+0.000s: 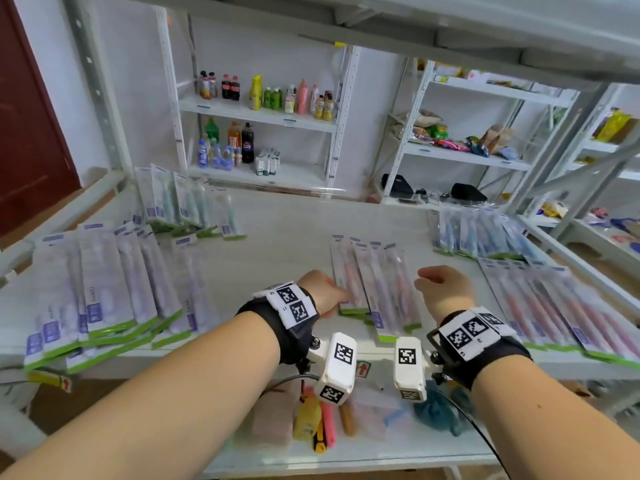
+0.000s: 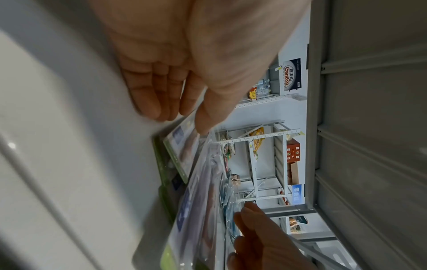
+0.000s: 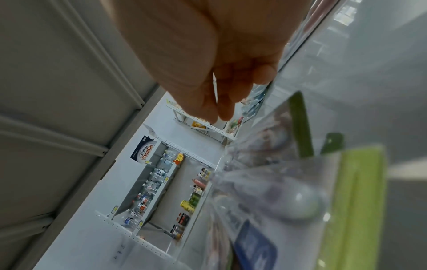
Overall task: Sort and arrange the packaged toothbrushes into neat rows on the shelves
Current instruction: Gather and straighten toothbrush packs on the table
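Note:
A small pile of pink toothbrush packs lies fanned out in the middle of the white shelf. My left hand is at the pile's left edge. In the left wrist view its fingers lie fairly straight along the shelf, and its thumb tip touches the corner of the nearest pack. My right hand hovers just right of the pile, fingers loosely curled and holding nothing. The clear packs with green card ends lie below it.
Purple packs are heaped at the left, teal ones at back left, blue ones at back right. A row of pink packs lies at the right. An upper shelf hangs overhead. Assorted goods sit on the lower shelf.

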`<action>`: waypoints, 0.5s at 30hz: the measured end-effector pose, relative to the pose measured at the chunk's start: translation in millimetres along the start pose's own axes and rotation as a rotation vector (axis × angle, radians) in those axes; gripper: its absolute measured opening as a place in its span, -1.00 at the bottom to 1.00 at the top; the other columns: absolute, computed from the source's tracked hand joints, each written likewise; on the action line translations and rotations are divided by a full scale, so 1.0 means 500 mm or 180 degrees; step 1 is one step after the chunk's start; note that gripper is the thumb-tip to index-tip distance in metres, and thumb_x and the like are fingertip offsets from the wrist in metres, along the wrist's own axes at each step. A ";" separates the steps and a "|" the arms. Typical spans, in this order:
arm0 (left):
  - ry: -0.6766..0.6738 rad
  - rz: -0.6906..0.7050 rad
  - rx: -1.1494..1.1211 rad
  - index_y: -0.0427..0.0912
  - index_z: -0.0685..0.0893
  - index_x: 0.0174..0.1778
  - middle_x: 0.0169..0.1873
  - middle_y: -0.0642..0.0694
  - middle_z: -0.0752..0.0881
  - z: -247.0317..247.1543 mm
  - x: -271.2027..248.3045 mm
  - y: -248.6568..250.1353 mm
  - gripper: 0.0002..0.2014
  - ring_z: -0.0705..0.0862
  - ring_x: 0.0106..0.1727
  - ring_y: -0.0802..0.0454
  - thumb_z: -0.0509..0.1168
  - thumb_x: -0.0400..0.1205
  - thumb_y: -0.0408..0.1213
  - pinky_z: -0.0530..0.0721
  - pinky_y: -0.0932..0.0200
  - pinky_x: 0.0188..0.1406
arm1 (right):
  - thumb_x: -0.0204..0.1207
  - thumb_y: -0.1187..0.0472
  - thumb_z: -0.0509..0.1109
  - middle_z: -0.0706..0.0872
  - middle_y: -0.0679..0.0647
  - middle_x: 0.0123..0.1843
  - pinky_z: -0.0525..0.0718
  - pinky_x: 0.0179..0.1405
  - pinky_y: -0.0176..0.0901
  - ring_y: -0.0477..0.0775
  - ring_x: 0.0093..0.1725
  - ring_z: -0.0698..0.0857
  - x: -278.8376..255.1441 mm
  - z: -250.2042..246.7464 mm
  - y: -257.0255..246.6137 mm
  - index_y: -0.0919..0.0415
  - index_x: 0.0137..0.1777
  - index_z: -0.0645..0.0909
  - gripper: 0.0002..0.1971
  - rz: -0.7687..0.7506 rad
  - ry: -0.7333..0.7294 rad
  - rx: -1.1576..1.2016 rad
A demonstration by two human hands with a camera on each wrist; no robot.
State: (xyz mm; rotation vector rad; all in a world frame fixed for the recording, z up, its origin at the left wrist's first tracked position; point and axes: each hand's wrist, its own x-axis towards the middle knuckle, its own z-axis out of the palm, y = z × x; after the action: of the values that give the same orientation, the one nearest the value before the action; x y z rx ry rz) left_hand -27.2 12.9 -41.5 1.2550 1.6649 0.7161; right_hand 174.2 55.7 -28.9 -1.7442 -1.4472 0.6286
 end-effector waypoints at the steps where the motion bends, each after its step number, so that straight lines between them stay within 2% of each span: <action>1: 0.0029 -0.0013 0.0127 -0.29 0.63 -0.31 -0.42 -0.24 0.61 0.006 0.004 0.007 -0.77 0.51 -0.39 -0.12 0.39 0.51 -0.18 0.44 0.16 -0.29 | 0.49 0.34 0.37 0.73 0.15 0.12 0.44 -0.02 -0.26 0.00 -0.05 0.58 0.002 -0.006 0.006 0.23 0.14 0.68 -0.76 0.0006 -0.0005 -0.0019; 4: 0.0086 -0.0094 0.0425 -0.24 0.64 -0.31 -0.42 -0.16 0.65 0.016 0.021 0.020 -0.68 0.57 -0.37 -0.09 0.43 0.49 -0.02 0.50 0.19 -0.28 | 0.48 0.23 0.43 0.73 0.16 0.06 0.46 -0.10 -0.23 0.04 -0.12 0.59 0.009 -0.019 0.024 0.22 0.11 0.67 -0.78 0.0148 -0.0165 -0.0067; 7: 0.0163 -0.0185 0.0591 -0.16 0.60 -0.43 -0.53 -0.05 0.58 0.020 0.030 0.028 -0.65 0.53 -0.49 0.02 0.43 0.47 0.05 0.41 0.23 -0.48 | 0.46 -0.01 0.46 0.69 0.09 -0.01 0.45 -0.23 -0.24 0.02 -0.18 0.59 0.008 -0.021 0.039 0.16 0.09 0.59 -0.69 0.0371 -0.0588 -0.0363; 10: 0.0243 -0.0246 0.0707 -0.13 0.58 -0.42 -0.54 0.00 0.57 0.030 0.034 0.031 -0.64 0.51 -0.50 0.09 0.45 0.43 0.08 0.34 0.23 -0.57 | 0.44 -0.16 0.43 0.63 0.06 0.01 0.45 -0.11 -0.18 0.06 -0.07 0.59 0.014 -0.018 0.054 0.16 0.20 0.52 -0.52 0.0378 -0.0946 -0.0540; 12: 0.0271 -0.0234 0.0704 -0.16 0.63 -0.37 -0.51 -0.01 0.60 0.036 0.037 0.032 -0.65 0.53 -0.47 0.09 0.47 0.42 0.07 0.37 0.23 -0.54 | 0.41 -0.21 0.43 0.65 0.06 0.05 0.45 -0.07 -0.16 0.07 -0.01 0.60 0.022 -0.019 0.058 0.17 0.25 0.51 -0.44 0.0322 -0.1101 -0.0632; 15: 0.0308 -0.0211 0.0708 -0.22 0.74 -0.19 -0.34 -0.06 0.69 0.043 0.042 0.033 -0.66 0.59 -0.35 0.05 0.46 0.45 0.04 0.42 0.25 -0.48 | 0.35 -0.28 0.43 0.70 0.07 0.04 0.47 -0.09 -0.16 0.06 -0.02 0.64 0.028 -0.016 0.060 0.15 0.23 0.52 -0.39 0.0299 -0.1237 -0.0792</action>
State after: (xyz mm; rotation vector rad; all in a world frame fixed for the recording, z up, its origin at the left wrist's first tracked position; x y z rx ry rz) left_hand -2.5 36.4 -43.0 1.3292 1.8978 0.5708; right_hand 201.6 65.7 -47.1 -1.9673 -1.7768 0.9085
